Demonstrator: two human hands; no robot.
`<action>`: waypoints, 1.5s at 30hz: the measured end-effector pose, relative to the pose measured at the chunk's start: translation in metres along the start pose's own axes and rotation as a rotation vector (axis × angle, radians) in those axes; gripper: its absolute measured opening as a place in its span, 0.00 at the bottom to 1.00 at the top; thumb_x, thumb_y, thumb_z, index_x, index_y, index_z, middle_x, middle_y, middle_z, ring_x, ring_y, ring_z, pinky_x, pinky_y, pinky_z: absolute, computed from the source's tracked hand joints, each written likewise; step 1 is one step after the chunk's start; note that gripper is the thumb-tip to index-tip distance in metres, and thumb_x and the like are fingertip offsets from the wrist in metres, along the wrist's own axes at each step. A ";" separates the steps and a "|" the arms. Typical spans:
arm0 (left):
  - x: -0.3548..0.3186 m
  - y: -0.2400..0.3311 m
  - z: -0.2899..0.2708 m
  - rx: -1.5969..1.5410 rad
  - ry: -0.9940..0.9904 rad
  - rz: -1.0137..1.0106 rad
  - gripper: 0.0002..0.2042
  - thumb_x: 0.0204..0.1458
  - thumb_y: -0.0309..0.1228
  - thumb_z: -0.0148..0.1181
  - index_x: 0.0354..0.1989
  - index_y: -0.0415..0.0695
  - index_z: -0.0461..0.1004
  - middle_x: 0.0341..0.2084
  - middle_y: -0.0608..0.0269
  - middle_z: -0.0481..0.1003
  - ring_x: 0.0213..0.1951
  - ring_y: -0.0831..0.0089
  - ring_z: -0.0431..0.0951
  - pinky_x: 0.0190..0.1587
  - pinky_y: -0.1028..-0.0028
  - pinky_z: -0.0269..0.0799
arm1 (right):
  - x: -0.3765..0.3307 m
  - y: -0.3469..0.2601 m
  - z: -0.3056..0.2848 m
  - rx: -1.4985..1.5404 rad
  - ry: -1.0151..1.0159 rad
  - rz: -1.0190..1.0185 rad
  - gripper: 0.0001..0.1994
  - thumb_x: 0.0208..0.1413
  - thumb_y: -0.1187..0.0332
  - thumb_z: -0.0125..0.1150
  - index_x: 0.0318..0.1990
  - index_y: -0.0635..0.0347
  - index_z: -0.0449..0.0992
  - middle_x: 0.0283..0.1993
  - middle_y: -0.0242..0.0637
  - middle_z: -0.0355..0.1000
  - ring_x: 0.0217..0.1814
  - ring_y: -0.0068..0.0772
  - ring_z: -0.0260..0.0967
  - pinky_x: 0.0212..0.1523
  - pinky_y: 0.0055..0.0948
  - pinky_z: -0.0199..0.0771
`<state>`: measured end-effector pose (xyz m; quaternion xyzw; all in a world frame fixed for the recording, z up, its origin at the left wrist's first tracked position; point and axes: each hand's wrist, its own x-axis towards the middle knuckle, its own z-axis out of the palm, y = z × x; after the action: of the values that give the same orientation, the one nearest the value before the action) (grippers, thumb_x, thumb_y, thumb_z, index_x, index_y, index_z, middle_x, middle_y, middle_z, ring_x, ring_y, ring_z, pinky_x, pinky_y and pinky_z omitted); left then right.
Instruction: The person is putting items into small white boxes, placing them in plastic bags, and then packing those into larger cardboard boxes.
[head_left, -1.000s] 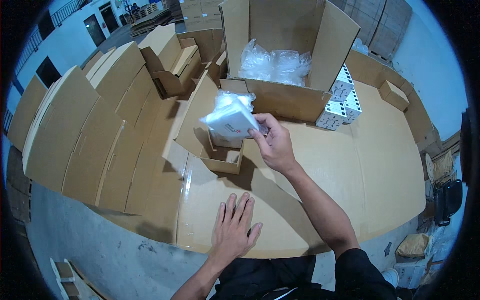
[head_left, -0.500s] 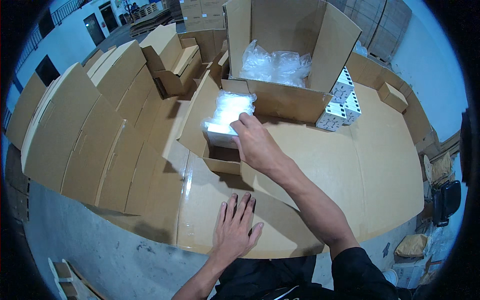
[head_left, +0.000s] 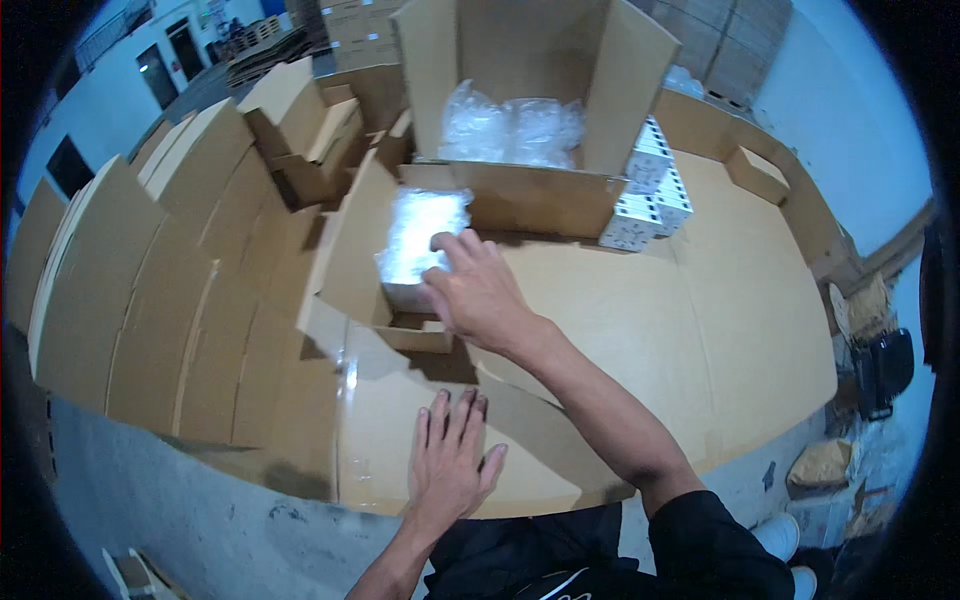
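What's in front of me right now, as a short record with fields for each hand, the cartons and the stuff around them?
Left hand: palm down, fingers slightly spread, on the cardboard surface
Right hand: fingers at the right edge of the plastic-wrapped items; firmness of hold unclear
Small carton: open, plastic-wrapped items inside
Large carton: open, behind, clear plastic packaging inside
Right side: stacked white boxes; farther right, a small brown box
Left side: row of brown cardboard pieces
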<state>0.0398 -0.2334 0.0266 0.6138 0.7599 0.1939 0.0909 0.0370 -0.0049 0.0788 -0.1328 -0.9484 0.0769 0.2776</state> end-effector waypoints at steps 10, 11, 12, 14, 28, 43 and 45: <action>0.061 0.011 0.024 0.026 -0.032 0.084 0.37 0.59 0.43 0.58 0.73 0.36 0.56 0.73 0.48 0.56 0.73 0.44 0.51 0.75 0.48 0.42 | -0.070 0.040 -0.024 0.333 0.103 0.167 0.20 0.67 0.59 0.57 0.62 0.57 0.72 0.69 0.55 0.60 0.70 0.60 0.58 0.68 0.52 0.63; 0.076 0.013 0.027 0.041 -0.027 0.097 0.37 0.59 0.43 0.58 0.73 0.35 0.56 0.73 0.48 0.56 0.74 0.45 0.50 0.75 0.49 0.42 | -0.083 0.056 -0.027 0.368 0.110 0.189 0.19 0.66 0.61 0.58 0.60 0.58 0.73 0.67 0.53 0.62 0.69 0.58 0.60 0.67 0.49 0.64; 0.091 0.014 0.031 0.056 -0.020 0.106 0.37 0.59 0.43 0.58 0.73 0.35 0.55 0.73 0.48 0.55 0.75 0.46 0.49 0.75 0.49 0.42 | -0.093 0.070 -0.034 0.404 0.118 0.206 0.17 0.64 0.63 0.60 0.58 0.58 0.73 0.64 0.52 0.64 0.68 0.56 0.62 0.66 0.46 0.65; 0.123 0.011 0.044 0.052 0.001 0.150 0.36 0.60 0.42 0.58 0.73 0.37 0.56 0.74 0.49 0.55 0.75 0.46 0.49 0.75 0.49 0.42 | -0.112 0.101 -0.047 0.341 0.169 0.207 0.14 0.63 0.67 0.62 0.53 0.60 0.75 0.57 0.48 0.70 0.61 0.51 0.68 0.60 0.42 0.71; 0.231 0.012 0.060 0.003 0.089 0.170 0.25 0.62 0.40 0.56 0.68 0.46 0.67 0.70 0.54 0.62 0.73 0.49 0.55 0.74 0.48 0.47 | -0.162 0.272 -0.107 -0.192 0.346 0.722 0.38 0.51 0.77 0.63 0.72 0.50 0.59 0.76 0.50 0.52 0.75 0.57 0.54 0.74 0.47 0.59; 0.232 0.013 0.059 -0.006 0.068 0.136 0.26 0.62 0.39 0.56 0.68 0.46 0.66 0.71 0.54 0.61 0.74 0.49 0.53 0.74 0.49 0.47 | -0.176 0.282 -0.087 -0.399 0.436 0.608 0.31 0.51 0.75 0.66 0.65 0.47 0.70 0.73 0.49 0.57 0.72 0.56 0.58 0.63 0.51 0.69; 0.230 0.015 0.061 -0.002 0.081 0.145 0.26 0.62 0.38 0.56 0.68 0.46 0.66 0.71 0.54 0.61 0.74 0.49 0.54 0.75 0.49 0.47 | -0.182 0.282 -0.090 -0.378 0.394 0.625 0.27 0.51 0.75 0.66 0.62 0.47 0.72 0.66 0.45 0.63 0.67 0.53 0.63 0.60 0.49 0.71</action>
<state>0.0234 0.0034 0.0007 0.6589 0.7162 0.2253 0.0463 0.2930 0.2171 -0.0005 -0.4752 -0.7885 -0.0450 0.3878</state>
